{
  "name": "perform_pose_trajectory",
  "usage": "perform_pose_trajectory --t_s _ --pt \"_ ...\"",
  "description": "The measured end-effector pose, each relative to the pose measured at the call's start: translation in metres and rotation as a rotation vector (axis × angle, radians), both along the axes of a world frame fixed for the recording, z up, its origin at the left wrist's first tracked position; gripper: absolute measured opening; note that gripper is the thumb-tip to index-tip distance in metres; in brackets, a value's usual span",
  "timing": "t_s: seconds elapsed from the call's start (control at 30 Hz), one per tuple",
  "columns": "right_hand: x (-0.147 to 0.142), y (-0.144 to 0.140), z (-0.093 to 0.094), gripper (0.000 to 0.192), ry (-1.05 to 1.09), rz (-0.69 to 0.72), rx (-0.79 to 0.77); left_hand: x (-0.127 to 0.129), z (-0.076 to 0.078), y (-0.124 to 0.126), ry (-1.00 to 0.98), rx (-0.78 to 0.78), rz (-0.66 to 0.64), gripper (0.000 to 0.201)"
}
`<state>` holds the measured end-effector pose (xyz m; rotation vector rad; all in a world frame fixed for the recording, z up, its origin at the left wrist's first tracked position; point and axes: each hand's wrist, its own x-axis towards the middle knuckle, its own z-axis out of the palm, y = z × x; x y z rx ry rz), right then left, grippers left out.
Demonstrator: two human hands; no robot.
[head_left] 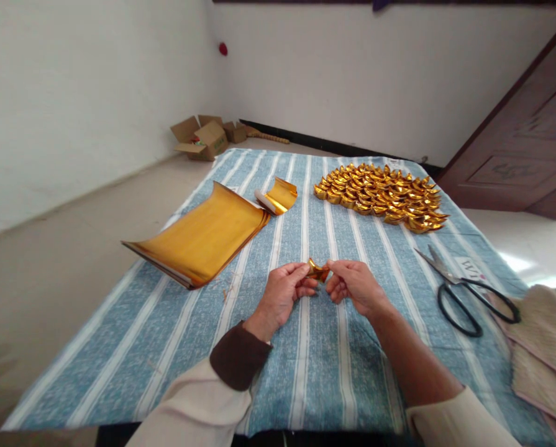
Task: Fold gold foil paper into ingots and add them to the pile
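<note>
Head view: I see both hands, left [284,292] and right [352,284], pinching a gold fold [318,270], probably half-shaped; ingots [382,195] at one o'clock, foil stack [203,236] at ten.

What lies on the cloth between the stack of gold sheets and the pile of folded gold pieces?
In the head view, one curled gold sheet lies between the stack of gold sheets and the pile of folded gold pieces.

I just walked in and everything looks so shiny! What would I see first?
First the big heap of folded gold pieces shining at the far right of the striped blue cloth. Then the stack of gold paper sheets on the left. In the middle, the left hand and right hand pinch a small gold piece between them.
</note>
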<state>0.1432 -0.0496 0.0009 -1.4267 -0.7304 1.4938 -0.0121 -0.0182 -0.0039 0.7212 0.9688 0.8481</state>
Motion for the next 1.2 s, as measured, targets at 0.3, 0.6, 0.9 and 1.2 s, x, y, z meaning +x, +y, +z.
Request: perform_pose_trajectory --t_s 0.3,0.6,0.9,1.2 --pt "0.000 -0.002 -0.005 0.034 0.036 0.091 0.051 -0.004 -0.001 0.000 -0.079 -0.066 0.093 0.009" --pt "-0.007 -0.001 -0.012 0.037 0.219 0.030 0.077 -0.005 0.000 0.000 -0.137 -0.070 0.102 0.012" --pt "-0.003 0.001 -0.012 0.029 0.311 -0.047 0.043 -0.006 -0.003 -0.006 -0.063 0.072 0.086 0.014" --pt "-0.009 -0.001 -0.014 0.029 0.316 -0.060 0.062 0.001 -0.002 -0.012 0.057 0.199 0.026 0.024"
